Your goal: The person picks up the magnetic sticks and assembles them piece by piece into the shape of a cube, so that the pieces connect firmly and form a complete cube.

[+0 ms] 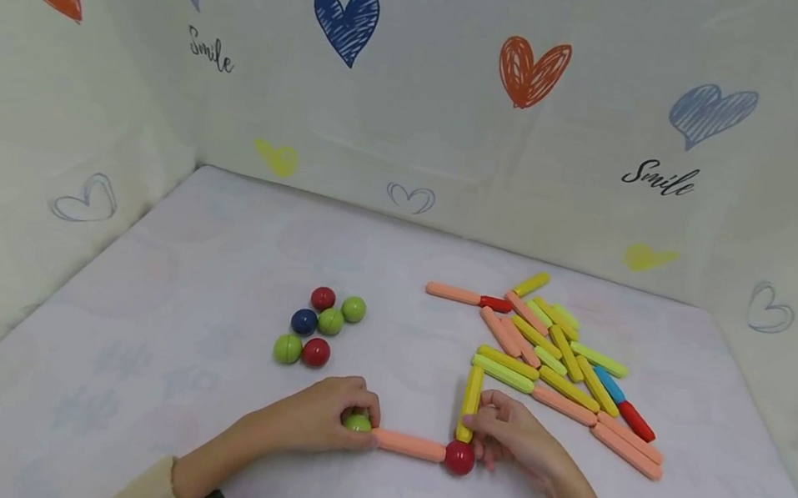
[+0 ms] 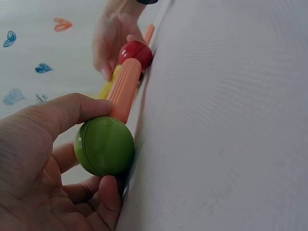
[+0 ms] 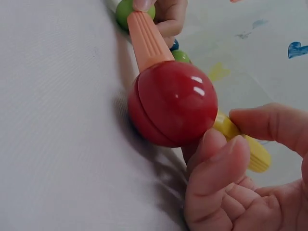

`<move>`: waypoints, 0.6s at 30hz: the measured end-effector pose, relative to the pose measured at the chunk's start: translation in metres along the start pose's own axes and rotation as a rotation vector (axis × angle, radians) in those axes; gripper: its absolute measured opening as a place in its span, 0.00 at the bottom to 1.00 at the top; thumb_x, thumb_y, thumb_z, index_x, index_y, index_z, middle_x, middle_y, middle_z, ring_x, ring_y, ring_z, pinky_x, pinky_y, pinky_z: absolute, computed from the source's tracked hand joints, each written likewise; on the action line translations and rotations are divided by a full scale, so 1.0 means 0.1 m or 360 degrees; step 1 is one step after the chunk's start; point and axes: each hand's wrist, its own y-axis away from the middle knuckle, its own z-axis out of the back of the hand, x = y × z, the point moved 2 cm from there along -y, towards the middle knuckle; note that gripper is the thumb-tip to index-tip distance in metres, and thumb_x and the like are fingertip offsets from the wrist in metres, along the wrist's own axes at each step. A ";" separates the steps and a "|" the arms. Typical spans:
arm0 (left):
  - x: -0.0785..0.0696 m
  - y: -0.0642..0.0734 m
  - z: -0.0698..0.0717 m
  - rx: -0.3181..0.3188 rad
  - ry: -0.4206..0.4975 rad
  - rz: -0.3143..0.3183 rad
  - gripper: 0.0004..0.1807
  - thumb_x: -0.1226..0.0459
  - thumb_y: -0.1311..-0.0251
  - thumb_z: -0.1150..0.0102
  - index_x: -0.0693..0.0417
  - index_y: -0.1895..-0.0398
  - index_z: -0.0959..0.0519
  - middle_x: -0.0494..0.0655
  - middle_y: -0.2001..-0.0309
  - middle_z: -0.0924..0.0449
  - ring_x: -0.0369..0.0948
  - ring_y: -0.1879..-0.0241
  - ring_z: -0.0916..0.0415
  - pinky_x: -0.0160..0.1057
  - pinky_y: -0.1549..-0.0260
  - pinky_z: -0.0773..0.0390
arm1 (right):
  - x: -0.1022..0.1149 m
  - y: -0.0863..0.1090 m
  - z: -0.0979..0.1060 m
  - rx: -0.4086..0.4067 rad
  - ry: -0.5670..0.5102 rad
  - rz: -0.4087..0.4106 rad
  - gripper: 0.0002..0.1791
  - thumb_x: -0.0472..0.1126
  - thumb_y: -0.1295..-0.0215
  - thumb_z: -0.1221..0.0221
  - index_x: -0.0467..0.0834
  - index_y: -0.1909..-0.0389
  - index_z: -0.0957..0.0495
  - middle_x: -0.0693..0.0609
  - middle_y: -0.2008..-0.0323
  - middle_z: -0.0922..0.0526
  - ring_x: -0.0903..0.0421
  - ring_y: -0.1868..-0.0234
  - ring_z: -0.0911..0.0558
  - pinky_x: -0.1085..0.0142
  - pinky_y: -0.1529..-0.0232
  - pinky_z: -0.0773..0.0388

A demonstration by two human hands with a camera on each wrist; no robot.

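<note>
In the head view my left hand [image 1: 312,416] grips a green ball [image 1: 357,423] at the left end of a salmon-orange stick [image 1: 409,446]. At that stick's right end sits a red ball [image 1: 459,459] on the table. My right hand [image 1: 517,434] pinches a yellow stick [image 1: 472,393], whose near end meets the red ball. The left wrist view shows the thumb and fingers around the green ball [image 2: 106,147]. In the right wrist view, fingertips of the right hand touch or nearly touch the red ball [image 3: 175,103]; which, I cannot tell.
Several loose balls, such as a blue ball [image 1: 304,321] and a red ball [image 1: 315,352], lie beyond my left hand. To the right spreads a pile of yellow, lime, orange and red-blue sticks [image 1: 561,401]. A white wall [image 1: 414,133] with printed hearts borders the table [image 1: 143,409].
</note>
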 end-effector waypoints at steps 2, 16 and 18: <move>0.00 0.00 -0.01 0.0013 0.0001 -0.0005 0.04 0.53 0.47 0.37 0.37 0.71 0.22 0.36 0.74 0.33 0.32 0.72 0.35 0.28 0.74 0.35 | -0.03 0.00 0.00 0.0029 -0.0033 -0.0008 0.14 0.44 0.34 0.46 0.38 0.58 0.36 0.53 0.79 0.22 0.62 0.83 0.26 0.75 0.79 0.27; 0.04 0.02 0.07 0.0201 0.0003 -0.0059 0.07 0.50 0.49 0.36 0.35 0.71 0.23 0.34 0.74 0.32 0.30 0.73 0.35 0.28 0.74 0.34 | -0.10 -0.02 -0.03 0.0050 0.0000 -0.0022 0.29 0.46 0.38 0.41 0.28 0.47 0.38 0.54 0.83 0.21 0.63 0.83 0.22 0.73 0.79 0.24; 0.05 0.00 0.06 0.0210 0.0012 -0.0073 0.07 0.50 0.49 0.35 0.35 0.71 0.23 0.33 0.74 0.32 0.29 0.74 0.35 0.27 0.74 0.34 | -0.10 -0.01 -0.02 0.0037 0.0016 -0.0029 0.29 0.46 0.38 0.41 0.28 0.47 0.37 0.54 0.83 0.21 0.62 0.84 0.22 0.72 0.79 0.24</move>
